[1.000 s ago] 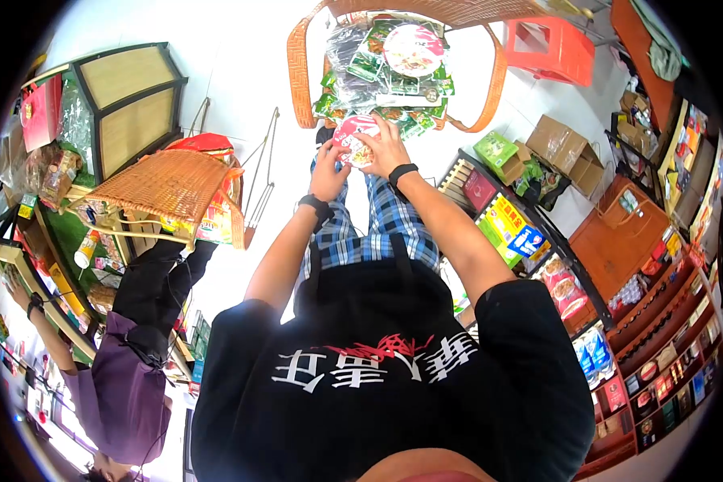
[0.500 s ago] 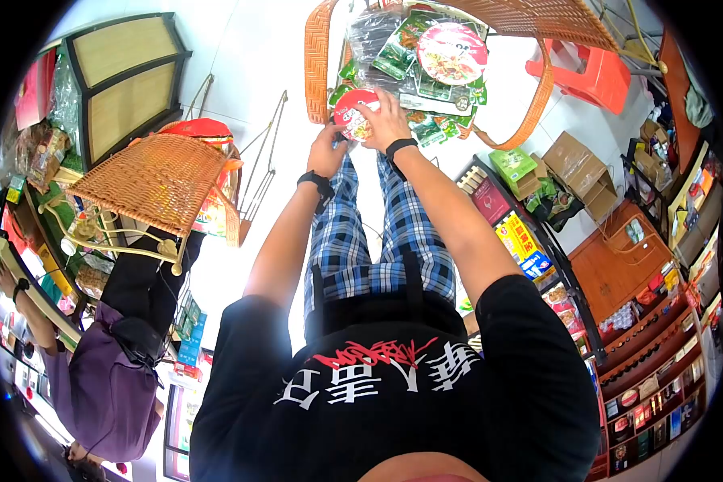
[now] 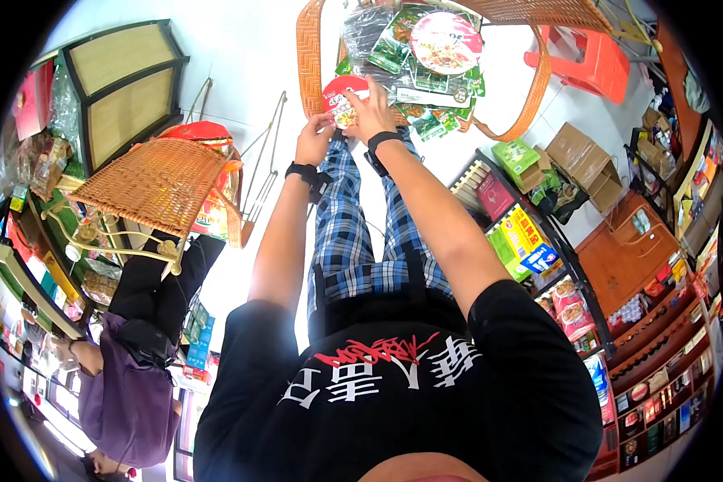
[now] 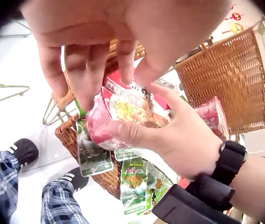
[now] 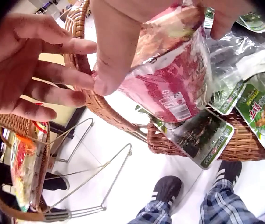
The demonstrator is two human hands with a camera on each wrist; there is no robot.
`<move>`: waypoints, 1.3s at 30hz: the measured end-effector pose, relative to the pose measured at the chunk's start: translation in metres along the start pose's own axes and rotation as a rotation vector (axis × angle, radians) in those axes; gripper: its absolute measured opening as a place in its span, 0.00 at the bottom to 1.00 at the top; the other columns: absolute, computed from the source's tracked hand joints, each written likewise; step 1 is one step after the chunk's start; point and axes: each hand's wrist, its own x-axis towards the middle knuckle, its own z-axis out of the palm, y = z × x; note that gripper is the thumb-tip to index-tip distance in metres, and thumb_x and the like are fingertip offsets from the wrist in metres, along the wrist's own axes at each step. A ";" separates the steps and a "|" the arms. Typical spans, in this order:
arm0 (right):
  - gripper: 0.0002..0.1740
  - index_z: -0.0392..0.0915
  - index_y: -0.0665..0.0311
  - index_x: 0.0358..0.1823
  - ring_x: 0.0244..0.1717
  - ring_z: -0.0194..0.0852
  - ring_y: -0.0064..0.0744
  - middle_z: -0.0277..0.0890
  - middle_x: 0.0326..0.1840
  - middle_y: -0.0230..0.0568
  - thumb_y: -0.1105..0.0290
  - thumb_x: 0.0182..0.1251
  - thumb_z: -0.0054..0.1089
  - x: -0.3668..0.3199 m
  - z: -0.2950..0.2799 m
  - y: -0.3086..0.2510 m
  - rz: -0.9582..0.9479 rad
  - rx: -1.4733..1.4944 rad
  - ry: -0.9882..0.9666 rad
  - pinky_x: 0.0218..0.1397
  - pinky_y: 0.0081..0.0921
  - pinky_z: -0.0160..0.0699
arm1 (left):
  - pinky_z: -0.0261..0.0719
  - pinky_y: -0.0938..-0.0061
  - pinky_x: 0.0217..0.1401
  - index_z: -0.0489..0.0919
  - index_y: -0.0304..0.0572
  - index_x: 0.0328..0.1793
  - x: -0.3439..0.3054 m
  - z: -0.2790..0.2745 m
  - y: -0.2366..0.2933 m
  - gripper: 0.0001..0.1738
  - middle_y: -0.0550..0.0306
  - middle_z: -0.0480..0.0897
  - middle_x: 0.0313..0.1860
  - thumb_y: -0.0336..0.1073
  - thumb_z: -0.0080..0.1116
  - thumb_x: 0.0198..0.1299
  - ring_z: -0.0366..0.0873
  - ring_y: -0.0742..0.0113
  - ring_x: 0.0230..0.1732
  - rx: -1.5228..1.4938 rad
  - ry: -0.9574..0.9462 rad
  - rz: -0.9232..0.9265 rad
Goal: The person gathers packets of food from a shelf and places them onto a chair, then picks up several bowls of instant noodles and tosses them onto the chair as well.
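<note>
While the right hand [image 3: 375, 112] grips the cup [image 3: 341, 98] at the edge of the full basket [image 3: 304, 56], the left hand [image 3: 312, 145] only touches it with loose fingers. The wrap looks slippery, so the cup may slip and fall onto the packets [image 3: 435, 123].

Your left hand [image 4: 123, 32] fills the top of the view, its fingers [image 4: 83, 70] pointing down onto the red noodle cup [image 4: 123, 109]; your right hand [image 4: 184, 140], in a black wristband [image 4: 228, 161], grips the cup from the right, thumb across its front; green packets [image 4: 135, 184] spill over the front rim of the wicker basket [image 4: 67, 133] beneath; your plaid trousers [image 4: 57, 205] and black shoes [image 4: 22, 151] show lower left.
</note>
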 end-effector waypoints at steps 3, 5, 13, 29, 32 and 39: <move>0.45 0.71 0.42 0.63 0.74 0.43 0.56 0.43 0.76 0.50 0.61 0.36 0.81 0.003 -0.003 0.000 -0.023 -0.050 0.027 0.75 0.47 0.53 | 0.75 0.76 0.48 0.74 0.35 0.59 0.000 0.001 -0.006 0.19 0.51 0.82 0.48 0.27 0.54 0.60 0.78 0.68 0.44 0.040 0.027 0.057; 0.43 0.71 0.42 0.63 0.74 0.44 0.56 0.45 0.75 0.51 0.59 0.39 0.79 0.005 -0.007 0.006 -0.039 -0.045 0.060 0.76 0.48 0.50 | 0.77 0.74 0.48 0.74 0.34 0.58 -0.003 -0.001 -0.008 0.19 0.47 0.81 0.50 0.28 0.54 0.59 0.80 0.66 0.44 0.102 0.026 0.105; 0.17 0.79 0.54 0.51 0.64 0.62 0.50 0.72 0.58 0.45 0.61 0.60 0.62 -0.028 -0.065 0.053 -0.067 0.072 0.357 0.66 0.40 0.64 | 0.77 0.75 0.41 0.78 0.37 0.47 -0.011 -0.030 -0.027 0.12 0.53 0.85 0.37 0.32 0.53 0.59 0.81 0.69 0.34 0.110 -0.010 0.065; 0.15 0.79 0.51 0.47 0.40 0.82 0.43 0.84 0.36 0.39 0.61 0.58 0.58 -0.376 -0.090 0.031 0.778 0.413 0.303 0.48 0.35 0.79 | 0.80 0.74 0.34 0.76 0.34 0.52 -0.047 -0.087 -0.029 0.20 0.51 0.83 0.40 0.45 0.43 0.70 0.81 0.65 0.34 0.585 -0.457 -0.034; 0.15 0.80 0.52 0.46 0.44 0.81 0.45 0.84 0.39 0.43 0.60 0.57 0.58 -0.415 -0.054 0.004 0.933 0.525 0.451 0.51 0.36 0.79 | 0.84 0.69 0.39 0.75 0.41 0.57 -0.019 -0.100 -0.035 0.17 0.51 0.82 0.47 0.35 0.51 0.63 0.82 0.63 0.42 1.008 -0.780 -0.060; 0.16 0.82 0.53 0.43 0.48 0.79 0.47 0.82 0.43 0.49 0.57 0.55 0.58 -0.518 0.087 0.000 1.245 0.524 0.428 0.55 0.39 0.77 | 0.67 0.65 0.30 0.74 0.53 0.54 -0.047 0.007 0.056 0.16 0.62 0.82 0.41 0.45 0.49 0.62 0.80 0.65 0.36 1.047 -0.724 -0.137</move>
